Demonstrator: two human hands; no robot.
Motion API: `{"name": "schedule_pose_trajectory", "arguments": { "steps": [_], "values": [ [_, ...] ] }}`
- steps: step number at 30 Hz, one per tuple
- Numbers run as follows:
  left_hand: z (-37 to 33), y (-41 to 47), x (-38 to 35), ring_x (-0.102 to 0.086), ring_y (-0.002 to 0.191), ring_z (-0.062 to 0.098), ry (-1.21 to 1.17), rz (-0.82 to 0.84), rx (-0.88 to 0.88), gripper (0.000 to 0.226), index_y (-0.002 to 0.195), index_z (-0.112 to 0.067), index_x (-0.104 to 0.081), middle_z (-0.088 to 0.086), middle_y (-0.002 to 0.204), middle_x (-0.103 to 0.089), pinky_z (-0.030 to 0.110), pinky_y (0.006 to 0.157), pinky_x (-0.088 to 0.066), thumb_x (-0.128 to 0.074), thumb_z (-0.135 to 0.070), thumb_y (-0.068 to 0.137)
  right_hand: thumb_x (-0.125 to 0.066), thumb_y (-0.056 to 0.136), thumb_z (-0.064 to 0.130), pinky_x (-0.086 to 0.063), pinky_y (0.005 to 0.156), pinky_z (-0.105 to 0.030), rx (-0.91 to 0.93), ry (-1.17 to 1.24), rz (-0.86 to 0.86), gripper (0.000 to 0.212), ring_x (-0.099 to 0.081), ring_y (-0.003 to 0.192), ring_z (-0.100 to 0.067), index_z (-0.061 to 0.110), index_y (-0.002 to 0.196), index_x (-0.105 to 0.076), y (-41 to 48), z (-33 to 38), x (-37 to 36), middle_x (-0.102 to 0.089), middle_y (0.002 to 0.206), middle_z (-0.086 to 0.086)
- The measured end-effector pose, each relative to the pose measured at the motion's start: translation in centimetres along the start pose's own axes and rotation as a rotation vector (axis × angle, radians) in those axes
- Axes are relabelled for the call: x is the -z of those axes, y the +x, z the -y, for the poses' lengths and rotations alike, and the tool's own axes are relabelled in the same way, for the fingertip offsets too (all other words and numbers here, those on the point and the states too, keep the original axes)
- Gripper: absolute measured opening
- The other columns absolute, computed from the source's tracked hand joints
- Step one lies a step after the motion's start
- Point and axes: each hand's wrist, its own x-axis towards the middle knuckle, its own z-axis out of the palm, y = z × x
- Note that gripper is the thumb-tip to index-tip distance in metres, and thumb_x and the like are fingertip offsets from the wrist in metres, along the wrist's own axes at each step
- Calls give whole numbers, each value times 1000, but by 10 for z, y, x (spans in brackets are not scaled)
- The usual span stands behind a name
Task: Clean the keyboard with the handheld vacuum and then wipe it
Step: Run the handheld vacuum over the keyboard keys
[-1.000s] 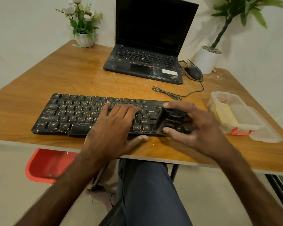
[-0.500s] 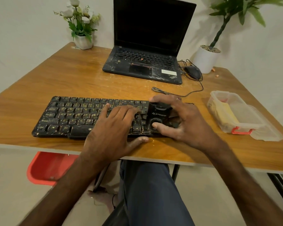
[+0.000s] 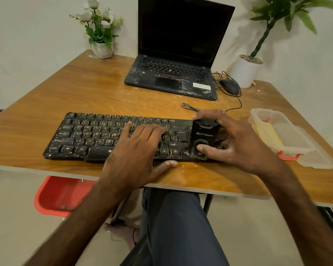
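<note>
Looked down on a wooden table (image 3: 65,96) set in a corner of pale walls, its top marked with whitish dust and streaks. Found the black keyboard (image 3: 96,135) lying along the near edge, keys speckled with pale grime. Saw the left hand (image 3: 136,150) lying flat with straight fingers across the keys right of centre, thumb on the bare wood in front. Saw the right hand (image 3: 238,143) curled round the handheld vacuum (image 3: 203,135), fingers over its top and thumb by the round button on its front. Noted the vacuum standing on the keyboard's right end.

Farther back, made out an open laptop (image 3: 173,73) with a dark screen, a corded mouse (image 3: 230,86) just beside it, a white flower pot (image 3: 102,48) and a white plant pot (image 3: 244,72) at the far corners. Spotted a clear plastic container (image 3: 288,131) with something yellow inside, near the right edge. Glimpsed a red seat (image 3: 56,196) below the table.

Read "ThinkPad" on the laptop's corner, white lettering starting "STR" on the vacuum, and "Ctrl", "Alt", "Caps Lock" and "Enter" on the keys. Could not read the laptop's white sticker.
</note>
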Motion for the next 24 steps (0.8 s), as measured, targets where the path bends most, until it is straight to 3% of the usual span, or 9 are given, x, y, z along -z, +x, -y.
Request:
{"name": "schedule_pose_trajectory", "arguments": {
  "steps": [3,8,14,19,24],
  "values": [
    [-1,1,0,-52,128,22,-9,1,-2,85,141,-18,-44,5,138,-57,60,112,-36,-30,-81,87,-77,82,18,-57,74,-20,-11,16,32,59,-64,103,-7,36,130,-48,-1,1,8,-56,122,19],
    [1,0,-2,-51,130,23,-6,5,-1,85,141,-17,-44,5,139,-56,60,113,-34,-34,-81,86,-78,83,12,-59,72,-24,147,24,-126,62,-64,104,-11,27,133,-45,-4,2,-32,-56,119,13],
    [0,1,-2,-52,129,23,-13,-13,-3,84,140,-16,-45,5,137,-56,60,113,-35,-36,-80,86,-79,82,11,-59,73,-27,210,-30,-175,63,-63,104,-13,25,133,-45,-5,3,-33,-56,123,10],
    [0,0,-4,-54,126,25,-10,-22,-8,83,137,-14,-44,8,135,-58,62,111,-37,-39,-79,86,-75,86,17,-57,82,-24,187,-52,-63,59,-61,111,-9,25,137,-47,5,8,-35,-57,128,9],
    [-1,1,-2,-52,128,25,-3,-5,9,85,139,-14,-43,7,137,-56,61,112,-36,-37,-80,86,-75,86,21,-58,81,-26,157,-128,19,60,-62,107,-5,31,138,-47,6,11,-15,-61,124,7]
  ]
}}
